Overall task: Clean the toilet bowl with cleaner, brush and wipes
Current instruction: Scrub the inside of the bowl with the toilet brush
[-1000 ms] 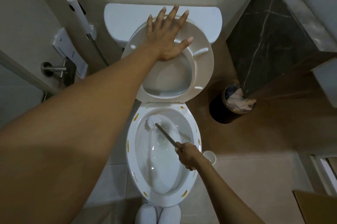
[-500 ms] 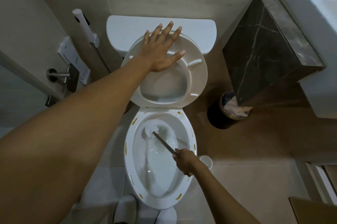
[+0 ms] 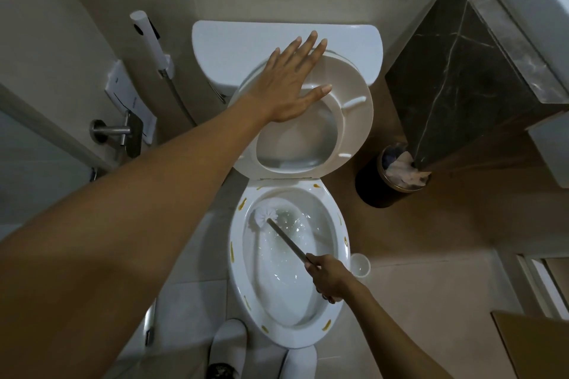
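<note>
A person stands over 1 toilet bowl (image 3: 289,338), seen from above, with 2 bare arms reaching forward. The left hand (image 3: 289,82) lies flat with fingers spread wide, palm pressed on the raised seat (image 3: 354,119) so it stays tipped back against the cistern (image 3: 240,45); it grips nothing.

The right hand (image 3: 328,277) is closed in a fist around the near end of 1 toilet brush (image 3: 286,238), above the bowl's right rim. From those fingers the handle runs up and to the left, slanting down into the bowl, and ends in the white bristle head (image 3: 264,216), which sits against the inner wall at the far left, just under the rim. The right hand is the nearer one to the bowl; the left is well apart from it.

Yellowish dabs dot the rim; at least 8 show, probably cleaner, though I cannot tell for sure. The water looks rippled.

On the floor just right of the bowl stands 1 small white brush holder (image 3: 361,264), empty. Farther right is 1 dark waste bin (image 3: 375,190) stuffed with paper. 1 spray hose (image 3: 147,39) hangs on the left wall. No wipes or cleaner bottle are visible.

Scrubbing seems under way; the next sweep likely follows the rim round from that far-left spot.
</note>
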Demonstrator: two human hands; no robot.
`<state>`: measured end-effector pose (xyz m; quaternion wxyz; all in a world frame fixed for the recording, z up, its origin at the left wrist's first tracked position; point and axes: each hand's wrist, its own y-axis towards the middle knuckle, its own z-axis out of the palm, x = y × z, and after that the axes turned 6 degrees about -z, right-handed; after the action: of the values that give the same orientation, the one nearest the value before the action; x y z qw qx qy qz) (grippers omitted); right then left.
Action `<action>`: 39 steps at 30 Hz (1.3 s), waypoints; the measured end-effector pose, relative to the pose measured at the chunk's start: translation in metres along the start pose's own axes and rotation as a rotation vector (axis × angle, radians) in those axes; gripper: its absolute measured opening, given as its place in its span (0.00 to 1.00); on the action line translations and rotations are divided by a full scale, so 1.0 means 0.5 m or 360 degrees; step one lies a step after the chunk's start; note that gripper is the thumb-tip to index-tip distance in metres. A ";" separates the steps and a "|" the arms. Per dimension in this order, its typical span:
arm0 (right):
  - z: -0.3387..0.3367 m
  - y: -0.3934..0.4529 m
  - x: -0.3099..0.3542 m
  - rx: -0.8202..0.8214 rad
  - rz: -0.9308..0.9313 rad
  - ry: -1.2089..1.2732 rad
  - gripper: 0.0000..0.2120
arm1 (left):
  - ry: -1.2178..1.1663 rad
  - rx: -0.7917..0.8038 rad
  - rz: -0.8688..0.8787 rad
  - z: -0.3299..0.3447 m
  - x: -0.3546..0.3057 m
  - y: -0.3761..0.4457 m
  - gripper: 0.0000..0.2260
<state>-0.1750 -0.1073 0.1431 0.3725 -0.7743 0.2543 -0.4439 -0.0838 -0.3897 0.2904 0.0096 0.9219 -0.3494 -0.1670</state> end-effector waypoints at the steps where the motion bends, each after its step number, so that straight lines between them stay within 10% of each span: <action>1: 0.007 -0.001 0.008 -0.0009 0.0003 0.0026 0.17 | -0.0031 0.0000 0.0007 0.000 0.008 -0.002 0.32; 20: 0.024 -0.033 0.154 -0.0145 0.0022 -0.0068 0.15 | 0.0010 0.0335 -0.0449 0.078 0.340 -0.239 0.34; 39: 0.048 -0.007 0.198 -0.0176 0.0171 0.0083 0.18 | 0.0118 0.0496 -0.0565 0.186 0.466 -0.086 0.34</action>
<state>-0.1065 -0.1685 0.1875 0.3458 -0.7672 0.3290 -0.4285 0.0776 -0.4986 0.1267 -0.1495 0.9647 -0.2028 -0.0762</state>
